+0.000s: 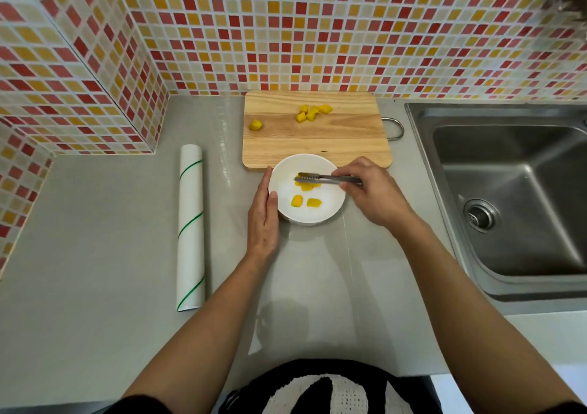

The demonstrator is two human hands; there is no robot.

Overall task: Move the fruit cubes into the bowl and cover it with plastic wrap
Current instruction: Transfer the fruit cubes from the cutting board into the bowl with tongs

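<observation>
A white bowl point(307, 189) sits on the grey counter point(95, 239), touching the cutting board's point(316, 131) near edge, with yellow fruit cubes point(305, 202) inside and more cubes point(313, 113) towards the board's far edge. The left hand point(263, 220) lies flat against the bowl's left rim, fingers together and extended. The right hand point(370, 191), wrist bent inward, pinches metal tongs point(327, 179) over the bowl. A plastic wrap roll point(190, 226) lies towards the counter's left edge.

The bowl point(306, 189) sits before the cutting board point(316, 131), roll point(190, 227) left, sink point(514, 197) right.
</observation>
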